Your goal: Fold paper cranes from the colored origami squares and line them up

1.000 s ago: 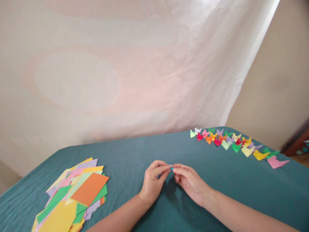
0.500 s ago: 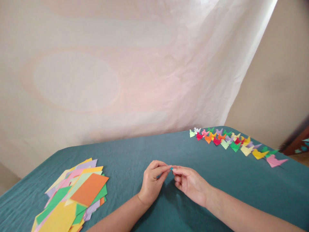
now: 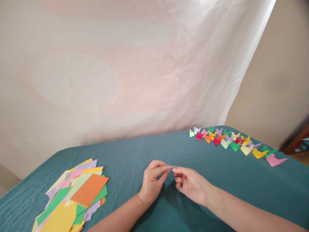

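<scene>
A small bit of blue folded paper (image 3: pixel 172 169) shows between my fingertips, most of it hidden by them. My left hand (image 3: pixel 154 177) pinches it from the left, thumb and fingers pressed together. From the right, my right hand (image 3: pixel 190 183) pinches the same paper with thumb and forefinger, its other fingers curled. The two hands meet at the fingertips just above the green-blue tablecloth (image 3: pixel 135 154).
To the left lies a spread pile of coloured paper sheets (image 3: pixel 90 190), an orange one on top. Along the right side stand rows of small folded paper birds (image 3: pixel 246 149) in many colours. A pale cloth (image 3: pixel 145 64) hangs behind the table.
Both hands keep their pinch on the blue paper in nearly the same place. The right hand has shifted very slightly; nothing else has visibly moved.
</scene>
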The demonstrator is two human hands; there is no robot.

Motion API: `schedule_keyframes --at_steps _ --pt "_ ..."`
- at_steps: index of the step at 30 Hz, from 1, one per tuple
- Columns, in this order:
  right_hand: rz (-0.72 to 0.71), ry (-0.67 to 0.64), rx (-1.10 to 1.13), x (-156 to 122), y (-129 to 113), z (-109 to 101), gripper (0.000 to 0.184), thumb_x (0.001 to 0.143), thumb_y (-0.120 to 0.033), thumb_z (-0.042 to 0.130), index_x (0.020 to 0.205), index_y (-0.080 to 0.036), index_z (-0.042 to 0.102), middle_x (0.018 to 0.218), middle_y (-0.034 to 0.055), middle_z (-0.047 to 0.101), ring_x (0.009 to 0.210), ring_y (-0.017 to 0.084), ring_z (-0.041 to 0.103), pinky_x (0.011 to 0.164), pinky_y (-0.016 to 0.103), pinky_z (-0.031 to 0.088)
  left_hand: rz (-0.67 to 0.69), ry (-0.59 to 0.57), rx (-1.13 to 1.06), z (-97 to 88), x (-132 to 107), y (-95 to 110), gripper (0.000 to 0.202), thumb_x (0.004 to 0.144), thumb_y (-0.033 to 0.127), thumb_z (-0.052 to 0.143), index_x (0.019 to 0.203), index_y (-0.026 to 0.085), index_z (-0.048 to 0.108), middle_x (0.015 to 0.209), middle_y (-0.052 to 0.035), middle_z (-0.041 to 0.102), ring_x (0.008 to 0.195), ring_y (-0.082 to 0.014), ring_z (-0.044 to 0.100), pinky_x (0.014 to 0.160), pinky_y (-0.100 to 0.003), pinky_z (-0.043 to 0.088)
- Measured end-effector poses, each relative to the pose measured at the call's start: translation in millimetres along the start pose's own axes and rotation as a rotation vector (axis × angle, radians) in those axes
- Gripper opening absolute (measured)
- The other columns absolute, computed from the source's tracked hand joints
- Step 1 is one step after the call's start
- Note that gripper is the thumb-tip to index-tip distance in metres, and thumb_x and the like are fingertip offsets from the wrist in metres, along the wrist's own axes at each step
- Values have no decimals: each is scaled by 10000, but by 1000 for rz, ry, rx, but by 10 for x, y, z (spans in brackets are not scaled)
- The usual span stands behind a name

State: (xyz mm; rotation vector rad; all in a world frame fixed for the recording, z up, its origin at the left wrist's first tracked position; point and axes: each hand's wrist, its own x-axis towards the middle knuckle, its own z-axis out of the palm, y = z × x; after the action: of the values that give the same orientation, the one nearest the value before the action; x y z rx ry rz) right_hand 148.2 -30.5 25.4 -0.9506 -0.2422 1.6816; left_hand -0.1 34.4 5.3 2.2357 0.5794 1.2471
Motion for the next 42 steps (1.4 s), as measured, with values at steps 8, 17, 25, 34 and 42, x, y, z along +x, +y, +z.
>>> schedule_keyframes --at_steps 8,17,25,34,42 --pt "11 -13 0 -2 -14 11 46 682 -103 619 703 -135 593 567 -52 512 418 21 419 425 146 373 -29 -13 -14 0 8 16 198 823 145 569 943 247 690 830 -29 629 799 -141 580 731 -249 465" --pt "6 -9 -25 -10 -23 -1 63 674 -108 633 719 -132 595 582 -55 514 425 21 420 429 150 364 -30 -6 -27 4 5 41 194 820 138 567 931 237 691 828 -30 631 799 -140 579 727 -247 463" --pt "-6 -15 -18 -8 -5 6 71 682 -115 624 746 -124 597 593 -53 498 437 21 414 444 152 370 -135 -9 -106 21 5 66 173 824 174 571 920 234 701 834 -33 630 800 -141 581 744 -248 462" --pt "-133 -38 -116 -19 3 19 146 634 -151 699 766 -128 640 569 -55 467 464 31 378 459 160 341 -303 28 -287 48 24 67 138 803 261 608 856 190 715 809 -47 632 761 -146 574 709 -247 462" --pt "-442 -11 -415 37 -43 -22 125 671 -230 666 766 -159 626 582 -45 486 518 71 395 520 202 338 -385 22 -359 52 22 41 178 789 325 623 840 180 713 800 -48 629 763 -151 567 710 -249 461"
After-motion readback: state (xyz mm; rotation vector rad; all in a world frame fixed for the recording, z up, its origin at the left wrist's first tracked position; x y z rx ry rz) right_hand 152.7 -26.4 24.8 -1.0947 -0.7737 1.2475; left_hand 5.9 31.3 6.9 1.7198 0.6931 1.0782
